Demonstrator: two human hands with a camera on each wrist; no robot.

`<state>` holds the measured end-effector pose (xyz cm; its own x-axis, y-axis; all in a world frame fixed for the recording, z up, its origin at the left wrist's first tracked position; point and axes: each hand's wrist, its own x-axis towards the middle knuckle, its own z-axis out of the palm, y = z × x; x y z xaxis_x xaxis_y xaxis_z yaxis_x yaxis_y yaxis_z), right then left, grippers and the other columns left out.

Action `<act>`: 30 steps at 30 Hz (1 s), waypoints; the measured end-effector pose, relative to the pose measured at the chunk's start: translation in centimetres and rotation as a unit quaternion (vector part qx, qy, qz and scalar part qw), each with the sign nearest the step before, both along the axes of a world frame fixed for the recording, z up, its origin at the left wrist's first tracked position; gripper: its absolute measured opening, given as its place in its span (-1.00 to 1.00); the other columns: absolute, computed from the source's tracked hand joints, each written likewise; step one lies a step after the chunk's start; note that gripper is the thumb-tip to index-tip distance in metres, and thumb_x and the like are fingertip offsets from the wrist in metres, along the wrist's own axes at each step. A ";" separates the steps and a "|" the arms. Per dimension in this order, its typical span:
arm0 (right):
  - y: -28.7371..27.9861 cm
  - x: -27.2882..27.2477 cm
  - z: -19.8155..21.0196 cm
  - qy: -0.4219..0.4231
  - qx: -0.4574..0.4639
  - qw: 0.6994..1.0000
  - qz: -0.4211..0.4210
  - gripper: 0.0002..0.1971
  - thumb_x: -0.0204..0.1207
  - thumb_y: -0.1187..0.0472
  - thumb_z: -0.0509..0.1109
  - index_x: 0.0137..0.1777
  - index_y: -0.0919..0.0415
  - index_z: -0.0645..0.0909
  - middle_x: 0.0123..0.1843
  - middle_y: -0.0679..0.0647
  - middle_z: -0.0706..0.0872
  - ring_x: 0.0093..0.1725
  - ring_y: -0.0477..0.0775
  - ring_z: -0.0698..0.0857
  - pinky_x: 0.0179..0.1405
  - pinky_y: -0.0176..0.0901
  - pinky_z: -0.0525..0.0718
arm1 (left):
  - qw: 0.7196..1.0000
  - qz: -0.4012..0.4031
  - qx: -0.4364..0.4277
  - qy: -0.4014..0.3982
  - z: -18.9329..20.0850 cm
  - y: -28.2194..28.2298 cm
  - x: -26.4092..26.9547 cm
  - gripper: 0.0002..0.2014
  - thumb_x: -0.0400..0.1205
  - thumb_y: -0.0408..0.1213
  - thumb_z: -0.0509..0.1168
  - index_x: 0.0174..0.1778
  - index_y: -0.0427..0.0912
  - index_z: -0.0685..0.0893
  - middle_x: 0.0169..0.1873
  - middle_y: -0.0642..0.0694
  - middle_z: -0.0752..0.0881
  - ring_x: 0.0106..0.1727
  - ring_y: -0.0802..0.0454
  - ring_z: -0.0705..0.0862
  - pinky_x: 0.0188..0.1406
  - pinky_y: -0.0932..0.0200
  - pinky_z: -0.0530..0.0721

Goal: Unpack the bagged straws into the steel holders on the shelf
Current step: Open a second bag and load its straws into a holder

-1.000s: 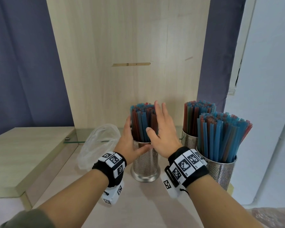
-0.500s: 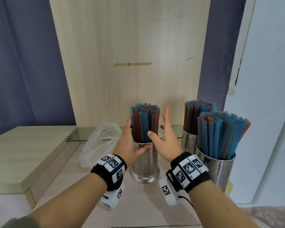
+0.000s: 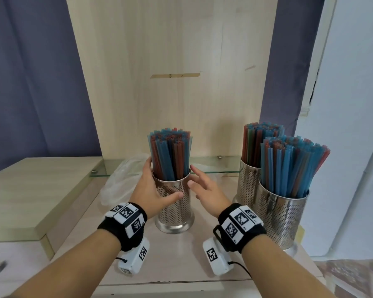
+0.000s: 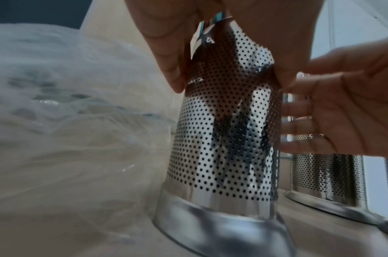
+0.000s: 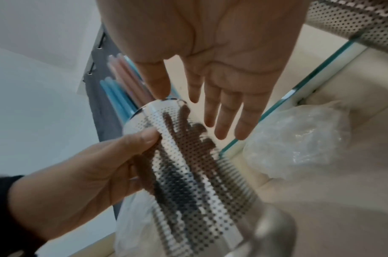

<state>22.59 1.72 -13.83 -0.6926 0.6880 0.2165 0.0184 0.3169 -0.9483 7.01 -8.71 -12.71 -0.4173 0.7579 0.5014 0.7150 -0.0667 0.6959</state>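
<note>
A perforated steel holder [image 3: 175, 204] [image 4: 224, 130] [image 5: 188, 165] stands on the wooden shelf, packed with upright blue and red straws [image 3: 170, 154]. My left hand [image 3: 152, 188] [image 4: 228, 52] grips this holder near its rim, thumb across the front and fingers round the left side. To the right of the rim, my right hand [image 3: 205, 188] [image 5: 215, 111] hovers with straight, spread fingers and holds nothing. An empty clear plastic bag [image 3: 121, 177] [image 4: 67, 121] [image 5: 298, 139] lies crumpled just left of the holder.
Two more steel holders full of straws stand at the right, one at the back [image 3: 247, 183] and one in front [image 3: 282, 220]. A glass ledge [image 3: 215, 166] runs along the wooden back panel. A raised wooden block [image 3: 30, 186] borders the shelf on the left.
My right hand has come off the straw bundle and dropped to beside the holder's rim. My left hand has stayed on the holder.
</note>
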 end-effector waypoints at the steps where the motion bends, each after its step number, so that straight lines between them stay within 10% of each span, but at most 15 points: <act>1: 0.3 0.1 0.0 -0.026 0.007 0.999 -0.019 -0.48 0.72 0.10 0.26 0.65 -0.10 0.27 0.51 -0.03 0.52 0.40 -0.14 0.57 0.33 -0.31 0.50 | 1.000 0.006 0.000 0.007 0.1 -0.2 -0.3 0.25 0.24 -0.05 0.70 0.68 -0.05 -0.02 0.43 0.04 0.52 0.34 0.26 0.48 0.37 0.30 0.43; 12: 5.4 -2.1 0.0 -0.500 0.169 0.843 -0.109 -0.43 0.55 -0.13 0.37 0.57 -0.13 0.45 0.77 0.15 -0.11 0.72 0.35 -0.02 0.65 0.28 0.10 | 0.999 0.027 0.004 0.021 -0.8 -0.8 -1.7 -0.06 0.26 0.07 0.65 0.51 0.06 0.32 0.29 0.18 0.58 0.24 0.21 0.59 0.23 0.22 0.61; 19: 5.8 -2.5 -0.1 -0.498 0.165 0.849 -0.057 -0.47 0.68 0.10 0.31 0.64 0.03 0.36 0.65 0.08 0.40 0.59 0.16 0.43 0.57 -0.05 0.35 | 1.000 0.023 -0.006 0.019 -1.1 -0.8 -2.1 -0.11 0.25 0.16 0.62 0.45 0.10 0.35 0.27 0.15 0.58 0.23 0.21 0.60 0.24 0.19 0.66; 24: 3.8 -0.4 2.6 -0.479 0.215 0.850 -0.043 -0.69 0.66 0.03 0.31 0.29 0.13 0.70 0.24 0.06 0.73 0.21 0.08 0.66 0.16 -0.15 0.57 | 1.000 0.020 -0.012 0.011 -1.2 -0.6 -2.6 -0.08 0.25 0.14 0.62 0.48 0.11 0.32 0.30 0.16 0.55 0.24 0.24 0.58 0.22 0.30 0.58; 27: 3.0 0.7 4.4 -0.412 0.260 0.866 -0.113 -0.81 0.58 -0.02 0.37 0.06 0.06 0.63 0.03 0.00 0.65 0.04 0.05 0.63 0.03 -0.11 0.58 | 1.000 0.017 -0.010 0.002 -1.4 -0.4 -2.7 -0.07 0.24 0.14 0.63 0.48 0.09 0.33 0.30 0.16 0.56 0.22 0.25 0.59 0.21 0.31 0.59; 30: 3.2 0.3 4.3 -0.362 0.278 0.879 -0.139 -0.63 0.49 -0.06 0.49 0.20 0.03 0.52 0.22 0.04 0.54 0.22 0.08 0.58 0.22 -0.04 0.59 | 1.000 0.023 -0.008 0.003 -1.4 -0.5 -2.6 -0.07 0.24 0.13 0.64 0.48 0.06 0.34 0.29 0.13 0.57 0.24 0.21 0.60 0.24 0.24 0.63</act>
<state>22.88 4.94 -9.56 -0.6088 0.7799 0.1455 0.7029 0.6153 -0.3568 4.41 -9.18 -14.10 -0.4492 0.7458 0.4921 0.7207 -0.0231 0.6928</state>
